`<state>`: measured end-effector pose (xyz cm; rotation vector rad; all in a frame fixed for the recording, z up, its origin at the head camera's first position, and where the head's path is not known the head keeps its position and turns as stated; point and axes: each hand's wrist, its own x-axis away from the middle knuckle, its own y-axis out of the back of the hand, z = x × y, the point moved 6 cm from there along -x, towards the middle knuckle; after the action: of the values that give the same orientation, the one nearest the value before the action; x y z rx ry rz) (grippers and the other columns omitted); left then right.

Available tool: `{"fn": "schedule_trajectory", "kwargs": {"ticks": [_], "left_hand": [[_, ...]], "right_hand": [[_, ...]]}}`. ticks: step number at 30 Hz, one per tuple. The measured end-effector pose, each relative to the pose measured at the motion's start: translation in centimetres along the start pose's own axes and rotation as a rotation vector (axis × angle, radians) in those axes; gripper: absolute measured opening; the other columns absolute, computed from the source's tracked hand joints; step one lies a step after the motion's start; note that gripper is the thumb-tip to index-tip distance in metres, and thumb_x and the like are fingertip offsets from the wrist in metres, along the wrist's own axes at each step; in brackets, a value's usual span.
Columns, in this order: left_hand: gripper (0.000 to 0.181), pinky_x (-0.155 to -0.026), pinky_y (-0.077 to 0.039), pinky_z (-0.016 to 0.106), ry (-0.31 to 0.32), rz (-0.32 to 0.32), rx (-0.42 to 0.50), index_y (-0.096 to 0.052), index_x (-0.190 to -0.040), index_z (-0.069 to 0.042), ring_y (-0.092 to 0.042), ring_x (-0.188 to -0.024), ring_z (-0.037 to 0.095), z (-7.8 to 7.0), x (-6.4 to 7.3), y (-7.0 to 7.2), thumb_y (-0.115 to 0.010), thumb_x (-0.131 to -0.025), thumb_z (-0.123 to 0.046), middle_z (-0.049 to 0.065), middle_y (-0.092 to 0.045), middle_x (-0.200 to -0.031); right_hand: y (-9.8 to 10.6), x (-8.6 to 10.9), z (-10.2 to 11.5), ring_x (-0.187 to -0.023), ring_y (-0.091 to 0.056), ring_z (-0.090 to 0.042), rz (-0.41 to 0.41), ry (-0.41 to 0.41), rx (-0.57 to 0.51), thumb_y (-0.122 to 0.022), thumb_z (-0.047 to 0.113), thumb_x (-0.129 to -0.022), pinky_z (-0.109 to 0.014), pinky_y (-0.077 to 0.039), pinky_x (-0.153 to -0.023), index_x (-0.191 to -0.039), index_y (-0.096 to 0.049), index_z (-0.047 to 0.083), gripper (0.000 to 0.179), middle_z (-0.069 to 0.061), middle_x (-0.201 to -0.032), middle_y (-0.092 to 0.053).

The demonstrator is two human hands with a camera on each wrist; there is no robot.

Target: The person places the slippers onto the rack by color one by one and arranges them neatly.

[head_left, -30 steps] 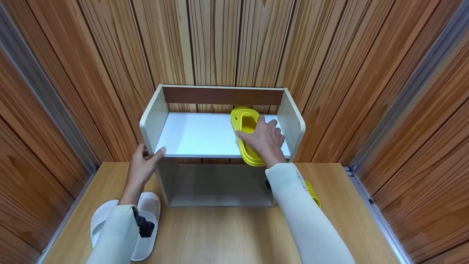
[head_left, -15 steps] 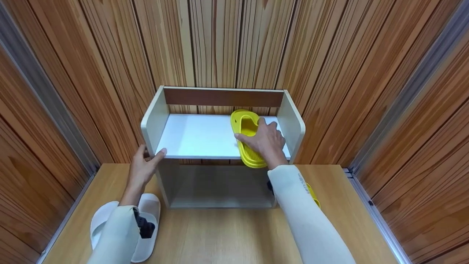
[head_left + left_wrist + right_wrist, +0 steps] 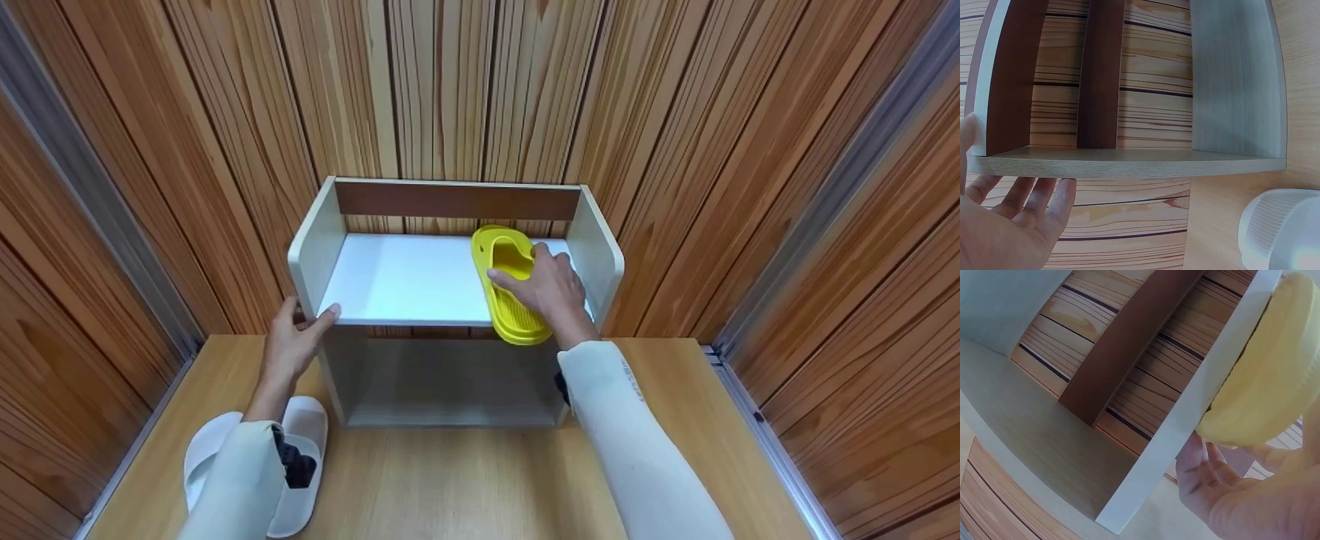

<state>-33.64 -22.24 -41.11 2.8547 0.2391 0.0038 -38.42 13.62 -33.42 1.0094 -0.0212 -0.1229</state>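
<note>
A small two-tier shoe rack (image 3: 412,281) with white boards stands against the back wall. My left hand (image 3: 289,349) grips its left front corner, thumb on the upper shelf's front edge and fingers outside the side panel (image 3: 1129,167). On the right part of that shelf lies a yellow slipper (image 3: 517,319), its heel jutting past the front edge. Over the slipper is my right hand (image 3: 555,296), the thumb above the footbed, just inside the left rim. The right wrist view shows loosely bent fingers (image 3: 1216,481) beside the slipper's heel; the thumb is hidden there.
A pair of white slide sandals (image 3: 304,420) sits on the wooden floor (image 3: 450,480) left of the rack, partly covered by the left forearm. Wood-panelled walls (image 3: 442,90) enclose the back and both sides. The rack's lower tier (image 3: 450,382) holds nothing visible.
My right hand and forearm have shifted slightly right, and the thumb has come off the slipper's left rim. The second yellow slipper on the floor is now hidden behind the sleeve. The left hand stays put.
</note>
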Motion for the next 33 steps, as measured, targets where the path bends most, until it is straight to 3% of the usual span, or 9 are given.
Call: {"fn": "schedule_trajectory", "kwargs": {"ticks": [7, 17, 24, 33], "left_hand": [[0.075, -0.109, -0.038, 0.058, -0.001, 0.0, 0.0, -0.027, -0.157, -0.005, -0.039, -0.137, 0.043, -0.1, -0.2, -0.2, -0.062, -0.1, -0.04, 0.028, -0.036, -0.151], [0.077, -0.107, -0.04, 0.058, 0.008, 0.01, 0.01, -0.028, -0.156, -0.005, -0.04, -0.136, 0.042, 0.1, -0.1, -0.1, -0.062, -0.1, -0.043, 0.027, -0.036, -0.151], [0.079, -0.107, -0.04, 0.059, 0.006, 0.006, 0.007, -0.027, -0.156, -0.006, -0.04, -0.135, 0.043, 0.0, -0.1, 0.2, -0.062, -0.099, -0.047, 0.027, -0.036, -0.151], [0.077, -0.108, -0.039, 0.058, 0.022, -0.001, 0.002, -0.029, -0.155, -0.005, -0.04, -0.135, 0.042, 0.2, 0.0, -0.1, -0.062, -0.099, -0.046, 0.026, -0.037, -0.151]], "right_hand": [[0.5, 0.3, -0.2, -0.108, -0.048, -0.032, 0.005, 0.01, 0.017, -0.066, 0.066, -0.088, -0.046, -0.044, -0.093, -0.154, -0.035, 0.011, 0.091, -0.018, -0.13, -0.046], [1.1, 2.7, 0.0, -0.115, -0.044, -0.033, -0.109, 0.137, 0.084, -0.065, 0.064, -0.089, -0.047, -0.042, -0.092, -0.155, -0.039, 0.015, 0.086, -0.017, -0.144, -0.041], [1.5, 5.3, 0.0, -0.11, -0.048, -0.034, -0.254, 0.301, 0.146, -0.066, 0.061, -0.091, -0.047, -0.042, -0.088, -0.148, -0.05, 0.012, 0.076, -0.017, -0.138, -0.048], [1.0, 8.6, -1.8, -0.105, -0.053, -0.034, -0.471, 0.476, 0.188, -0.068, 0.058, -0.09, -0.043, -0.044, -0.085, -0.139, -0.06, 0.01, 0.07, -0.017, -0.133, -0.055]]}}
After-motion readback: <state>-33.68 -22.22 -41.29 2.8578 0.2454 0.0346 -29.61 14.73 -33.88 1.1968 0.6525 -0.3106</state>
